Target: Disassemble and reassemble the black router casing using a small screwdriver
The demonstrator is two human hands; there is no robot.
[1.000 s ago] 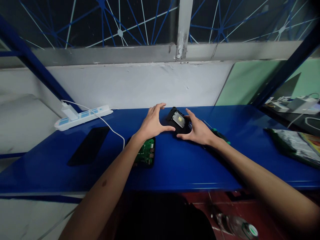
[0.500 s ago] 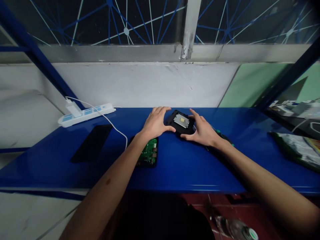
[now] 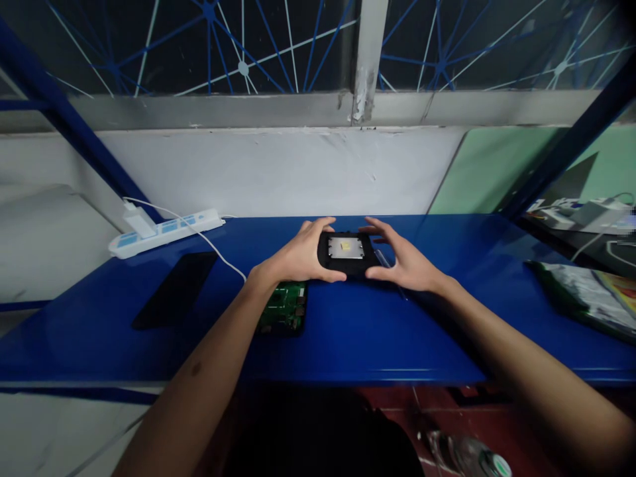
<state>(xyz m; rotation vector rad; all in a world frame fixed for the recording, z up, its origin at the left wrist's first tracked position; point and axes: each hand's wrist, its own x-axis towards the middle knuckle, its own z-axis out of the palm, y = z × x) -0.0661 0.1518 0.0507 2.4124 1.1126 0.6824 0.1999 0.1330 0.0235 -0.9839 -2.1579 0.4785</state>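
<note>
A small black device shell [image 3: 347, 254] with a silver metal plate and a yellow square in its middle is held level over the blue shelf [image 3: 348, 331]. My left hand [image 3: 298, 255] grips its left side, thumb under the front edge and fingers over the back. On the right side my right hand [image 3: 400, 260] clasps it the same way. A green circuit board [image 3: 285, 309] in a black frame lies on the shelf just under my left wrist.
A white power strip [image 3: 163, 232] with a plugged charger and white cable lies at the back left. A flat black slab [image 3: 176, 288] rests left of the board. Plastic bags [image 3: 586, 291] sit at the right. A bottle [image 3: 467, 450] lies on the floor below.
The black shell was tilted and mostly in my right hand; it now sits level and squared between both hands, slightly nearer to me. The screwdriver by my right wrist is now hidden.
</note>
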